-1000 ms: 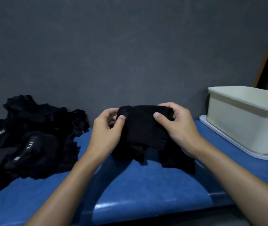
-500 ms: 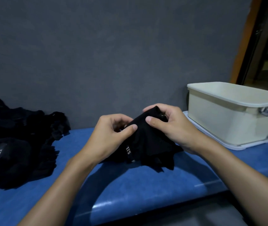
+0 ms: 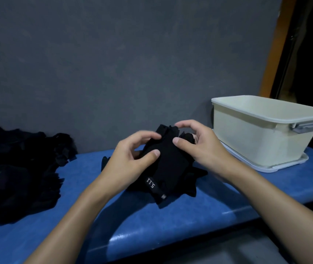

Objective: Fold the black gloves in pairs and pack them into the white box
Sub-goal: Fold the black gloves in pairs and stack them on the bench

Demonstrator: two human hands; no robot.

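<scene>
far left on the blue worktop (image 3: 171, 216), close to the grey wall, lies a loose pile of black gloves (image 3: 18, 168). one of them shows a strap with pale lettering. toward the middle, my left hand (image 3: 131, 162) has its grip closed on the folded pair of black gloves (image 3: 169, 164), thumb pressed on the near face and fingers curled over the top edge. the pair sits tilted, upper end raised between my hands, and its lettered strap (image 3: 152, 184) points down toward me at the blue surface. my right hand (image 3: 197, 147) grips the same pair from the other side, thumb on the front and fingers hooked over the far end. further right, apart from my hands, the white box (image 3: 256, 138) stands on a flat white tray (image 3: 285, 166), with a grey handle (image 3: 310, 125) at its right end.
</scene>
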